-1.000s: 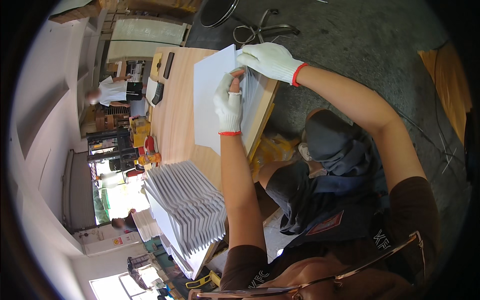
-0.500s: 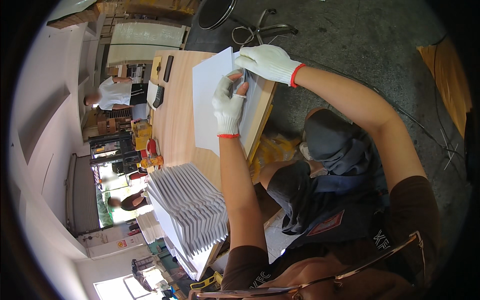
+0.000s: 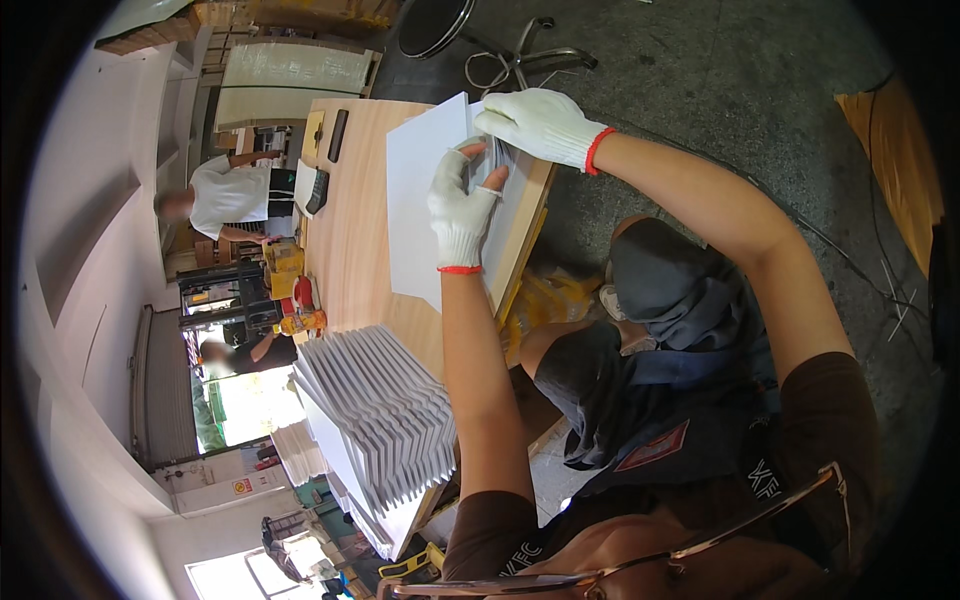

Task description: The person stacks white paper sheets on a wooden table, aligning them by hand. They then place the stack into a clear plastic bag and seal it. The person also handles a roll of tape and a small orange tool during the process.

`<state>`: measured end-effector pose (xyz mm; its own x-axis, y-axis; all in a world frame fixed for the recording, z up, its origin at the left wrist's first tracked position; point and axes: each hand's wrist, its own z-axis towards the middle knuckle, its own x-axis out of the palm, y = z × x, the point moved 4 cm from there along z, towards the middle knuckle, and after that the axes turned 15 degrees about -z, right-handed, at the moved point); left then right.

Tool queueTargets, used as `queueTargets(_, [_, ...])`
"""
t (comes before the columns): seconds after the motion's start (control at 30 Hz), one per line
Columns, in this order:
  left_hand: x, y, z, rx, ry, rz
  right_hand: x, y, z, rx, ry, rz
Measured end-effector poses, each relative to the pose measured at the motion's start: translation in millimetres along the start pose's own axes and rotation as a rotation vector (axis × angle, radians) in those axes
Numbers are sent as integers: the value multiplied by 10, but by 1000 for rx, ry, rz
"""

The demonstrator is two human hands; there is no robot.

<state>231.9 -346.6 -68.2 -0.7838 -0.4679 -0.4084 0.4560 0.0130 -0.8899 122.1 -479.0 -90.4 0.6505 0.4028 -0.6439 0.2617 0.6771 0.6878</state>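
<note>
Pale and wood-grained, the bench [image 3: 345, 230] carried white sheets [image 3: 415, 220] under both gloved hands. The left hand [image 3: 464, 212] had its grip spread at their edge; whether the right hand [image 3: 545, 125] pinched the corner, I couldn't tell. They seemed light, bendable, crease-prone, best held edgewise.

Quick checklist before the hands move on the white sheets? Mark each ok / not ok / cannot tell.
1. Right grip at the upper edge of the sheets: ok.
2. Right grip pinching them firmly: cannot tell; the glove hides the contact.
3. Left grip closed: not ok; thumb and finger tips are apart.
4. Fingertips all gloved: not ok; left thumb is bare at the tip.
5. Sheets lying on the table: ok.
6. Edges of the white pile flush: not ok; they are staggered.
</note>
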Motion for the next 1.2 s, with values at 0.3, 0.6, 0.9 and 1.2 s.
queueTargets(0.3, [-35,39,12,-66,-2,-51,-11,4,-5,14,21,32])
queueTargets(0.6, [46,-239,-48,57,-123,183,-68,40,-28,17,41,13])
queueTargets(0.9, [38,-142,-46,-10,-49,290,-33,-5,-26,33,4,58])
queueTargets(1.2, [22,-109,-39,-71,-50,204,-18,-24,-30,35,-9,82])
